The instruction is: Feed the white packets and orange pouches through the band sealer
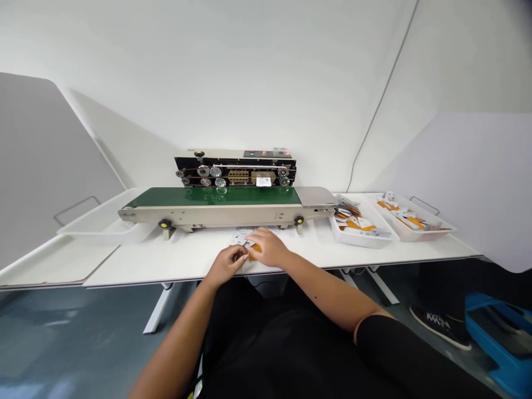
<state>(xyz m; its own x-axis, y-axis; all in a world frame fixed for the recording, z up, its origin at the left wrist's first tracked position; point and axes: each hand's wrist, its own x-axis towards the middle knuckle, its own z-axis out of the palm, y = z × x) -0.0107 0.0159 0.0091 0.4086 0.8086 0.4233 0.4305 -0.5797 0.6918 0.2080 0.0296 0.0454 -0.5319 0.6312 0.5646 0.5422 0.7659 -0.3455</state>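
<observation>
At the table's front edge, my left hand (226,263) has its fingers curled in against a small orange-and-white packet (255,252). My right hand (269,247) lies over the same packet from the other side, fingers bent around it and hiding part of it. Just beyond my fingers, several white printed packets (240,236) lie on the table under the front of the conveyor. Another white packet (263,182) sits in the band sealing machine (236,169), above the green belt (224,195).
On the right stand two white bins, a near one (361,240) and a far one (424,235), both holding orange-and-white packets. A white bin (95,235) stands at the left. A shoe (440,327) and a blue object (499,343) are on the floor at right.
</observation>
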